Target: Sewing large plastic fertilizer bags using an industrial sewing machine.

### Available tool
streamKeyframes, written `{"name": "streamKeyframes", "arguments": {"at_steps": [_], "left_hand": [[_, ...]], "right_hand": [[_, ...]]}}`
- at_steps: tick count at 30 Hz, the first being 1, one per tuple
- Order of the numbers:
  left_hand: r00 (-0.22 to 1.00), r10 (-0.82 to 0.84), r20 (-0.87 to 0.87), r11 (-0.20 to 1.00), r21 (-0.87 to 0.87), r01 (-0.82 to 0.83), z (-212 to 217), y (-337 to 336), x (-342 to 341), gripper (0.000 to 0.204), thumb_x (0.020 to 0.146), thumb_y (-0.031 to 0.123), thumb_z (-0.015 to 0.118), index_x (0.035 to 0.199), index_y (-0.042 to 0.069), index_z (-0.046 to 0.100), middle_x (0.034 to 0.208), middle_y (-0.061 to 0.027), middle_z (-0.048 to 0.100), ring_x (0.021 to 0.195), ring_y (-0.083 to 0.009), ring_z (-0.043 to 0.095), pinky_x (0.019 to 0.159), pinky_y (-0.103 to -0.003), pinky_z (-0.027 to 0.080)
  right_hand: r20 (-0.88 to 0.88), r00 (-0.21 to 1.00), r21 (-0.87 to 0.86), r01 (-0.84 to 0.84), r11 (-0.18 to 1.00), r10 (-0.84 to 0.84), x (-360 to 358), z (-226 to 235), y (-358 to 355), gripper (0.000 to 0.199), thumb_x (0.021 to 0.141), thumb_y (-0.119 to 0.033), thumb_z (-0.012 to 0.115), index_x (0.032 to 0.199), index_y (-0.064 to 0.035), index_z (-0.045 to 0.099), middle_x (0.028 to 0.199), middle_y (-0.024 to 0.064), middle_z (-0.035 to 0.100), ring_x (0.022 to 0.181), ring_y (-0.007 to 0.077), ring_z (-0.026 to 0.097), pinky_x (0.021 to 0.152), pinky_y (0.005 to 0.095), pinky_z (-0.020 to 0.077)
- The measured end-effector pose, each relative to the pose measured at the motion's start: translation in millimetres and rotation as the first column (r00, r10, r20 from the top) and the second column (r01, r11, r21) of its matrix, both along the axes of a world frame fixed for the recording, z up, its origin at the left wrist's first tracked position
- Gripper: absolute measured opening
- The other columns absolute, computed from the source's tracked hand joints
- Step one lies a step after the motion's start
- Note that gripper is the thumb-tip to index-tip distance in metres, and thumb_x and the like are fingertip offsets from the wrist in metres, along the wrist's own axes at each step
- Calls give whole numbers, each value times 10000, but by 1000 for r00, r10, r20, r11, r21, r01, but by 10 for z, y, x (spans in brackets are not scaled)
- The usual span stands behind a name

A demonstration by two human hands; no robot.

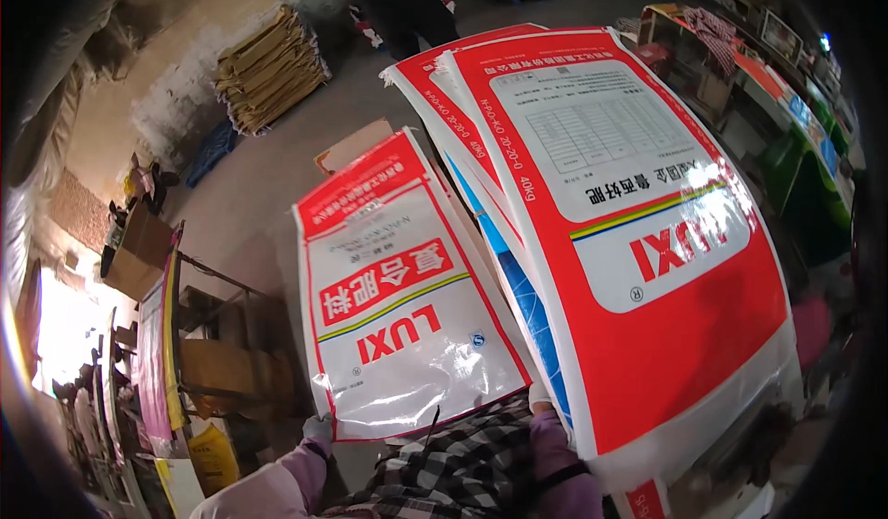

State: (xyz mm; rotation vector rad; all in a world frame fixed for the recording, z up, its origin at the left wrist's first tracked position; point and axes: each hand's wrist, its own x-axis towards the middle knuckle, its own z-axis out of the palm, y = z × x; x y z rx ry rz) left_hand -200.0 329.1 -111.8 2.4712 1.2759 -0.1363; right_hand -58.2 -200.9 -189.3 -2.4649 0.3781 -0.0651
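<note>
A flat red-and-white fertilizer sack (444,357), with a thin yellow-and-blue stripe across it, stretches out in front of me. At its near left corner my gloved left hand (318,426) is closed on the edge. My gloved right hand (539,396) is closed at the near right corner, its fingers partly hidden. Just right of this sack lies a raised pile of similar sacks, topped by a large red-and-white sack (684,352) with a printed table. A blue sack or sheet (527,306) shows along the pile's left side.
A stack of brown sacks (268,70) stands by the far left wall, near a blue cloth (213,152). A person (398,6) stands beyond the pile. Cardboard boxes (143,251) and a metal frame (222,278) stand at left; green containers (800,191) at right.
</note>
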Motion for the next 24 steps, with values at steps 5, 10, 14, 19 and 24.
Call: {"name": "streamKeyframes", "arguments": {"at_steps": [5, 10, 14, 19, 24], "left_hand": [[971, -53, -235, 996, -77, 36, -238, -140, 659, 349, 875, 304, 624, 1043, 3, 680, 1025, -227, 678, 980, -332, 650, 859, -418, 493], [481, -754, 447, 620, 241, 747, 708, -2230, 2138, 279, 774, 61, 629, 1052, 83, 639, 1073, -151, 645, 1056, -345, 585, 922, -428, 464], [-418, -650, 634, -196, 391, 899, 2431, -4923, 1757, 447, 660, 324, 760, 1034, 100, 661, 997, -85, 643, 933, -278, 585, 825, -408, 432], [-726, -679, 109, -571, 542, 616, 2119, -6234, 1172, 459, 770, 491, 659, 973, 80, 651, 948, -92, 638, 899, -254, 603, 740, -411, 397], [-5, -795, 606, -478, -622, 620, 2295, -6217, 1511, 143, 846, 170, 695, 859, 30, 717, 766, -23, 682, 768, -100, 625, 775, -301, 481]], "right_hand": [[7, 997, 28, 71, 997, -71, -51, 273, -165, 177, 806, -162, 590, 887, -20, 659, 849, 225, 659, 864, 419, 636, 779, 468, 510], [160, 975, 165, 127, 978, -154, -166, 765, -333, 186, 816, -176, 588, 888, -19, 658, 856, 222, 659, 872, 423, 632, 802, 459, 506], [465, 885, 71, -66, 995, 25, -635, 1430, 170, 230, 873, -233, 552, 868, -28, 658, 838, 208, 656, 862, 420, 623, 837, 425, 493], [-6, 851, 197, -514, 835, 526, -1166, 2733, -5, 211, 908, -205, 480, 987, -103, 648, 871, 151, 666, 847, 335, 661, 754, 438, 526], [260, 744, 653, 334, 680, -616, -1916, 3254, -1043, 196, 931, -191, 559, 935, -11, 636, 770, 130, 601, 754, 259, 591, 714, 356, 481]]}}
